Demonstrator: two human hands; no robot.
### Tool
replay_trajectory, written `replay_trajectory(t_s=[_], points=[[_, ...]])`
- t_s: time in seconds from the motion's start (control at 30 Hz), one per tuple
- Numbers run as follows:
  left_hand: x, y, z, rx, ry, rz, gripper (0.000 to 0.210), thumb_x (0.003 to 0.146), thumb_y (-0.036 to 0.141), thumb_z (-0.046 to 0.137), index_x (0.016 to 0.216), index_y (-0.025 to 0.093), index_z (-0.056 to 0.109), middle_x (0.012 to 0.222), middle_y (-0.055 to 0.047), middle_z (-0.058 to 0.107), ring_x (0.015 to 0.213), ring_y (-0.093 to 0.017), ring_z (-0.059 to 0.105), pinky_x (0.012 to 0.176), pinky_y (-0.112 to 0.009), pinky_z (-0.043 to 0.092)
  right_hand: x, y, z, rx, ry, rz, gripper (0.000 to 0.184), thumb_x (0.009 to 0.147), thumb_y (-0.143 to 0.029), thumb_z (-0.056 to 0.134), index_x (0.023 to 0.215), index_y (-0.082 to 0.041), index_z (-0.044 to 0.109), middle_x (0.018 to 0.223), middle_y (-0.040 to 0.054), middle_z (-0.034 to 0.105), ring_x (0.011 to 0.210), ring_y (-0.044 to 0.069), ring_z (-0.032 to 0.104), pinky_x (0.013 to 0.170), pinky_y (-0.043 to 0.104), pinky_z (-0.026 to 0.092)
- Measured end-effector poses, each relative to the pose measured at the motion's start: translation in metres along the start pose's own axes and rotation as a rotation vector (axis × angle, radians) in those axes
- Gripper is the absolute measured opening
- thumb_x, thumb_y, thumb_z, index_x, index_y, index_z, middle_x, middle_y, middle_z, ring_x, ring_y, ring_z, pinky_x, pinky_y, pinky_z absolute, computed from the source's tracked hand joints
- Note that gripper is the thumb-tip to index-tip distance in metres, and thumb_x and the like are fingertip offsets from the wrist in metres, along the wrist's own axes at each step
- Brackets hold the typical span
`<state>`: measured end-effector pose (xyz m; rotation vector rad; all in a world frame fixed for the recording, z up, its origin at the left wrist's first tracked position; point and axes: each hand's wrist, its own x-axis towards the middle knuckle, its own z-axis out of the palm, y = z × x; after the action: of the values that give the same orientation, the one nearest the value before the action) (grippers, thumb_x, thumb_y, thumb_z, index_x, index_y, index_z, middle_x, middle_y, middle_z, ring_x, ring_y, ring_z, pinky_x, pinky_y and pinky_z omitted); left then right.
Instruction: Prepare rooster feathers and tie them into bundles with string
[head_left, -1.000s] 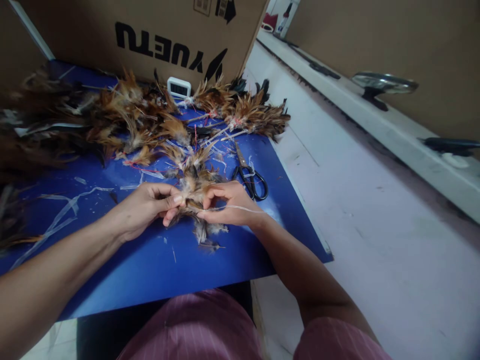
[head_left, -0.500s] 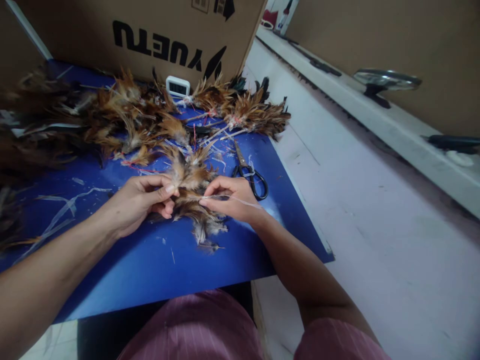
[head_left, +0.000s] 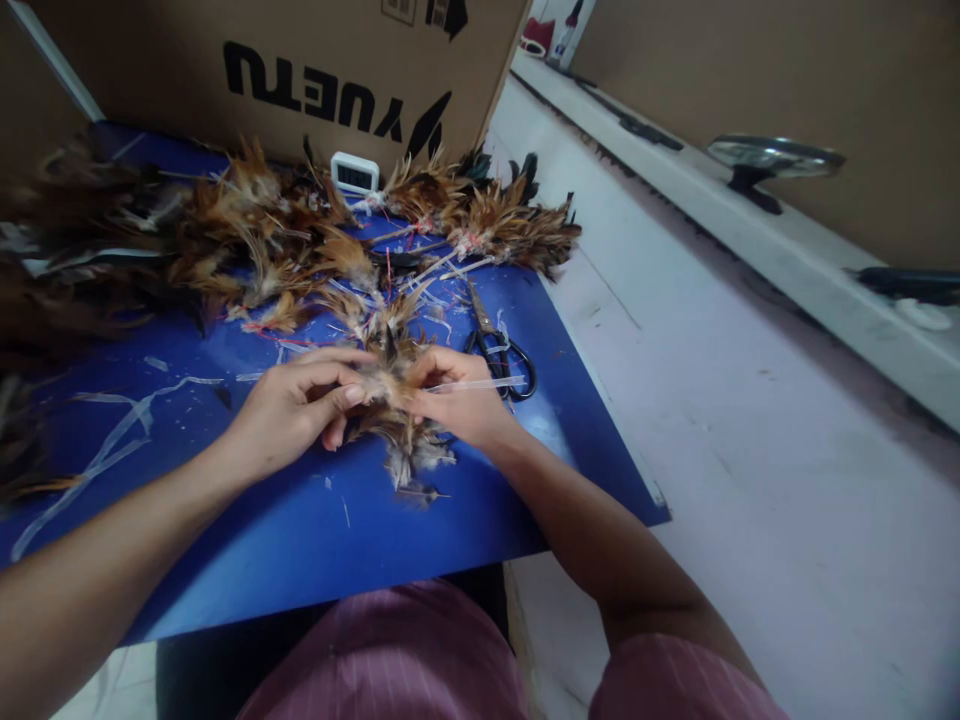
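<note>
Between my hands is a small tuft of brown feathers (head_left: 386,385), slightly blurred. My left hand (head_left: 304,405) pinches its left end between thumb and fingers. From the right, my right hand (head_left: 461,395) is closed with its fingertips at the tuft's other side. A clear plastic strip (head_left: 487,383) runs out of the right hand's grip across its back. Loose brown and grey feathers (head_left: 412,455) lie on the blue board right below the hands. Black-handled scissors (head_left: 499,350) rest just beyond my right hand, blades pointing away.
Piles of brown feathers (head_left: 255,230) cover the back and left of the blue board (head_left: 337,560). Tied feather bundles on sticks (head_left: 510,230) lie at the back right. A small white digital timer (head_left: 355,173) stands before a cardboard box (head_left: 150,60). Clear strips (head_left: 112,440) lie left.
My left hand has moved a little right, bringing the feather tuft up to my right fingertips. The strip now sticks out straighter over the back of my right hand.
</note>
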<state>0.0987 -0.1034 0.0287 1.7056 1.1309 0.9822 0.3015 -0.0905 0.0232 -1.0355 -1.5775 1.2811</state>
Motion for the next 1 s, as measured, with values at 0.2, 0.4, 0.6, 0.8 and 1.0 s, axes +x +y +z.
replay_trajectory(t_s=[0.2,0.4,0.6,0.8,1.0], points=[[0.001,-0.001,0.0,-0.104,-0.072,-0.123,0.028,0.082,0.031,0.061,0.058,0.016,0.061,0.051,0.0,0.06,0.052,-0.012,0.055,0.058,-0.024,0.044,-0.005,-0.003,-0.002,-0.215,-0.077,-0.108,0.022,0.07,-0.03,0.076,0.08,-0.015,0.062,0.073,-0.0016,0.062,0.064,0.009,0.057,0.06,0.023,0.048],[0.001,0.0,0.0,-0.153,-0.108,-0.181,0.032,0.081,0.032,0.061,0.054,0.016,0.059,0.051,0.0,0.059,0.053,-0.011,0.053,0.059,-0.023,0.041,-0.006,-0.003,-0.008,-0.499,-0.168,-0.337,0.014,0.077,-0.029,0.069,0.072,-0.016,0.063,0.069,-0.0017,0.063,0.063,0.009,0.056,0.062,0.023,0.045],[0.0,0.0,0.001,-0.159,-0.119,-0.193,0.035,0.08,0.032,0.062,0.05,0.016,0.057,0.047,0.0,0.056,0.05,-0.011,0.049,0.057,-0.023,0.038,-0.007,-0.002,-0.006,-0.471,-0.216,-0.333,0.013,0.077,-0.026,0.068,0.071,-0.016,0.061,0.067,-0.0018,0.062,0.061,0.008,0.055,0.06,0.021,0.045],[-0.001,0.003,0.0,-0.239,-0.13,-0.233,0.034,0.079,0.031,0.064,0.051,0.014,0.056,0.045,0.001,0.054,0.048,-0.009,0.047,0.055,-0.022,0.037,-0.007,-0.007,-0.007,-0.442,-0.226,-0.339,0.014,0.075,-0.023,0.069,0.068,-0.016,0.058,0.065,-0.0031,0.06,0.059,0.007,0.054,0.06,0.02,0.044],[0.0,0.004,-0.003,-0.34,-0.099,-0.311,0.03,0.077,0.03,0.069,0.055,0.014,0.057,0.046,0.002,0.054,0.047,-0.008,0.045,0.051,-0.021,0.034,-0.006,-0.011,-0.011,-0.474,-0.185,-0.364,0.012,0.077,-0.023,0.069,0.072,-0.015,0.061,0.068,-0.0018,0.061,0.059,0.007,0.053,0.058,0.02,0.042]])
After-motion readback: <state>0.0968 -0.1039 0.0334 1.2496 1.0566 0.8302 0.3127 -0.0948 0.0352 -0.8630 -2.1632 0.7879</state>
